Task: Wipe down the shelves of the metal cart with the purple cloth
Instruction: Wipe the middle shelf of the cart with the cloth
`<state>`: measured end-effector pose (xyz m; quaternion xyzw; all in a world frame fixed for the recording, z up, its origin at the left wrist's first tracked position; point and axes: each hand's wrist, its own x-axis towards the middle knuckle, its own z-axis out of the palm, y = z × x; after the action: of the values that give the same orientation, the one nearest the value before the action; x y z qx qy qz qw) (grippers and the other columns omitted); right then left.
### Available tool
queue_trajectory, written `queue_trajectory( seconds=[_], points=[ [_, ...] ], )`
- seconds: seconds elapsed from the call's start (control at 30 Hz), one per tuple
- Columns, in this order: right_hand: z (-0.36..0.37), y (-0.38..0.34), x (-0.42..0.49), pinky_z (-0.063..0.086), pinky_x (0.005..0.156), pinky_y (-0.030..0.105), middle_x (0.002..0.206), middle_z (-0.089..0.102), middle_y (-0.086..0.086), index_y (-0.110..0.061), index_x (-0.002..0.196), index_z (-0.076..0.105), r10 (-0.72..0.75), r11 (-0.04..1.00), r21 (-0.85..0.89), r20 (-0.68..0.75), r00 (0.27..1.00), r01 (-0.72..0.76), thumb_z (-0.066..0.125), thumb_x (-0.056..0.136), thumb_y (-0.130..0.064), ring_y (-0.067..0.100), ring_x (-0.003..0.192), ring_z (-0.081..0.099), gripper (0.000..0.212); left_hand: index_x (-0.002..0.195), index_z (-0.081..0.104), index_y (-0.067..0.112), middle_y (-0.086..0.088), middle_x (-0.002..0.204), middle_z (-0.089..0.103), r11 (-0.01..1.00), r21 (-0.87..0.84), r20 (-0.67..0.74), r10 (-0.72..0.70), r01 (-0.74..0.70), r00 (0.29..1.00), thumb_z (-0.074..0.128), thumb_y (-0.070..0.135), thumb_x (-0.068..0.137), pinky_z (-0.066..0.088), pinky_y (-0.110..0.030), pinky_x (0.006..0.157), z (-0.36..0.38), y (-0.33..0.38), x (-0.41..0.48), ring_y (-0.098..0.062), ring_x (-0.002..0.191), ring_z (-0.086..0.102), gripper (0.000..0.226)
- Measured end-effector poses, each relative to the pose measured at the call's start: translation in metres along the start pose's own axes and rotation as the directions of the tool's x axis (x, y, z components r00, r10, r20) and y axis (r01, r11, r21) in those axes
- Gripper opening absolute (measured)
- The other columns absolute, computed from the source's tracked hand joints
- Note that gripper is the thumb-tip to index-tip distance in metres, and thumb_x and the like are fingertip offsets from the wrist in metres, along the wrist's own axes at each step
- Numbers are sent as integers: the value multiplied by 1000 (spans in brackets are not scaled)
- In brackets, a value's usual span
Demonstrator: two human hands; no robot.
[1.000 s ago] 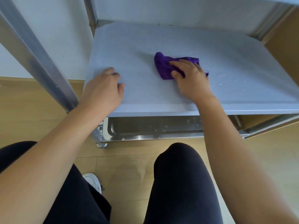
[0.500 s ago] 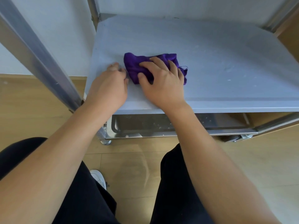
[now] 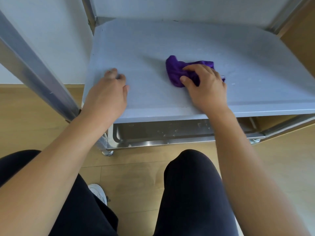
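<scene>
Midway through wiping the grey middle shelf (image 3: 170, 41) of the metal cart (image 3: 34, 70), judging by the layout. Bunched into a wad on that shelf, right of centre and nearer the near edge than the far one: the purple cloth (image 3: 177, 72). Clamped over it from the near side, the right hand (image 3: 207, 89), with fingers curled across the top of the wad, thumb pinching its near-left edge, and palm bearing down toward the surface. Over by the near left corner, well apart from the cloth, the left hand (image 3: 107, 94), holding nothing, loosely bent, fingertips resting on the shelf as if to steady the cart. To the right of the cloth, a few faint pale specks on the surface, so probably ground yet to cover there. Next, most likely: press down evenly and sweep the wad rightward over those specks, then out to the far edge and the corners, without letting the loose trailing edge bunch up or slip from under the fingers. After that, probably down to the steel lower shelf (image 3: 162, 133), visible below the near edge and dotted with small marks. Below it all, wooden floor (image 3: 136, 176), dark-clad knees and a white shoe (image 3: 98, 193).
</scene>
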<state>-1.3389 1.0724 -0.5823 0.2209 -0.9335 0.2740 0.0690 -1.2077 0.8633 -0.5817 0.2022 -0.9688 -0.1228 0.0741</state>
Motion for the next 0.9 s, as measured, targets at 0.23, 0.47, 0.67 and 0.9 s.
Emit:
queue_trajectory(
  seconds=[0.23,0.47,0.67,0.9],
  points=[
    [-7,21,8,32,106,48,136,54,-9,-35,128,56,78,995,-52,-47,996,-81,51,94,-47,30,132,41,36,137,44,5,-7,157,26,1000,1,7,5,-5,1000,36,22,103,38,-44,101,-1,5,-3,-25,142,29,39],
    [26,-44,-22,38,102,48,131,57,-15,-38,120,60,-91,996,-27,-27,995,91,51,90,-49,31,125,47,34,136,44,5,-6,155,28,1000,17,42,-9,8,999,35,20,103,37,-46,100,-2,8,0,-25,141,28,38],
    [42,-62,-31,33,108,48,133,56,-16,-37,122,60,-143,990,14,-21,989,144,51,94,-46,28,131,43,31,123,54,1,-11,142,43,999,-41,-21,16,-17,1000,42,18,99,43,-45,87,-1,15,-7,-35,120,49,31],
    [30,-47,-26,32,109,44,129,57,-18,-37,120,61,-149,985,86,22,989,147,55,93,-41,20,130,44,28,133,49,3,-6,145,42,1000,-16,-62,24,-25,998,42,22,100,44,-42,80,7,34,-21,-34,109,56,38]
  ],
)
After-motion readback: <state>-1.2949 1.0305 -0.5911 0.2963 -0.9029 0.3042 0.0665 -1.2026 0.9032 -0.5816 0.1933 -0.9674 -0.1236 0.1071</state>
